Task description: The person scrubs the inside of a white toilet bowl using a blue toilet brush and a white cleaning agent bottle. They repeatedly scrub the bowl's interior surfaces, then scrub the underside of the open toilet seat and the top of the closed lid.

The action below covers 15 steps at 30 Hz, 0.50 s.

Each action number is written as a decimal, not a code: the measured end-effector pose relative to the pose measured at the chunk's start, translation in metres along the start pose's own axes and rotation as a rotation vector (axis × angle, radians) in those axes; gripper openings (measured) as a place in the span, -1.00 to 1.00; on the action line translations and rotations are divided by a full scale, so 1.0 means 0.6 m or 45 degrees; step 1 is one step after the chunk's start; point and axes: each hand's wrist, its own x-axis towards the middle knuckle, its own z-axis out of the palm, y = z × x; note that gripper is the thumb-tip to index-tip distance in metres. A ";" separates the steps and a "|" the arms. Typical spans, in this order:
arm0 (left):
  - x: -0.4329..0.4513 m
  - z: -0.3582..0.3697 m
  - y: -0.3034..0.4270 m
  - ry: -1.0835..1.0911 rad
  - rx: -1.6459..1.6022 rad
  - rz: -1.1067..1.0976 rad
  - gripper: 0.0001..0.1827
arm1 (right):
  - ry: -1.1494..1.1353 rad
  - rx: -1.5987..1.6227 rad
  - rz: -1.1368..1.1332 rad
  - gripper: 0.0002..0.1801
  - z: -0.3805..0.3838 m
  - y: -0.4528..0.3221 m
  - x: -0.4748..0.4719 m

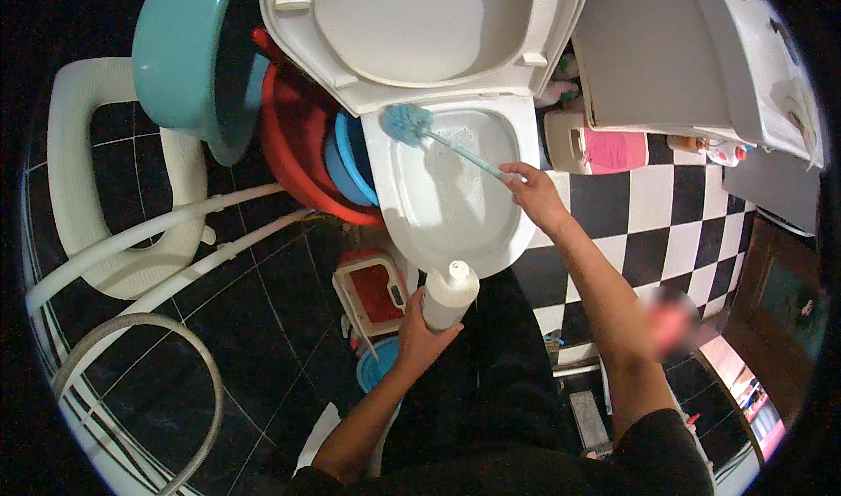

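My right hand grips the end of the light-blue handle of a toilet brush. Its fluffy blue head is over the upper left rim of a white toilet bowl; whether it touches the rim cannot be told. The seat and lid are raised. Below the front of the bowl, my left hand is closed around a white plastic bottle, held upright with its top towards the camera. Some bubbles show in the upper part of the bowl.
Left of the toilet are a teal basin, a red basin with blue basins inside, white pipes and a flexible hose. A white and red container is below them. Right are a pink and cream container and a white washbasin.
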 end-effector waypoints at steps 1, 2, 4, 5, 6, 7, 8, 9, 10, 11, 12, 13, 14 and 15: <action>-0.003 0.000 0.003 0.012 0.006 -0.007 -0.04 | -0.015 0.080 0.069 -0.70 -0.002 -0.007 -0.010; -0.009 0.001 -0.001 0.003 -0.004 -0.025 -0.04 | -0.028 0.161 0.140 -0.70 -0.003 -0.011 -0.021; -0.010 0.001 -0.004 -0.008 -0.026 -0.033 -0.05 | 0.030 0.235 0.207 -0.70 -0.019 0.006 -0.038; -0.012 0.001 -0.004 -0.012 -0.026 -0.035 -0.05 | 0.047 0.248 0.289 -0.71 -0.043 0.022 -0.048; -0.013 -0.001 -0.001 -0.014 -0.027 -0.039 -0.04 | 0.069 0.310 0.327 -0.71 -0.070 0.039 -0.065; -0.013 -0.002 0.001 -0.019 -0.025 -0.040 -0.04 | 0.093 0.375 0.364 -0.70 -0.086 0.043 -0.076; -0.011 -0.003 -0.001 -0.015 -0.017 -0.037 -0.04 | 0.084 0.362 0.360 -0.70 -0.087 0.045 -0.073; -0.011 -0.001 -0.004 -0.017 -0.009 -0.036 -0.04 | 0.078 0.349 0.362 -0.69 -0.087 0.043 -0.074; -0.012 0.001 -0.006 -0.017 -0.002 -0.037 -0.04 | 0.070 0.335 0.363 -0.68 -0.086 0.039 -0.075; -0.014 0.001 -0.007 -0.012 -0.013 -0.035 -0.04 | 0.043 0.298 0.329 -0.68 -0.072 0.035 -0.066; -0.013 0.002 -0.007 -0.013 -0.018 -0.027 -0.04 | 0.024 0.271 0.294 -0.68 -0.045 0.017 -0.052; -0.013 0.001 -0.006 -0.014 -0.020 -0.018 -0.04 | 0.005 0.246 0.259 -0.67 -0.020 -0.001 -0.037; -0.011 0.001 -0.006 -0.022 -0.017 -0.018 -0.05 | -0.050 0.284 0.252 -0.68 -0.002 -0.020 -0.025; -0.012 0.001 -0.005 -0.026 -0.020 -0.018 -0.05 | -0.106 0.316 0.243 -0.68 0.008 -0.039 -0.018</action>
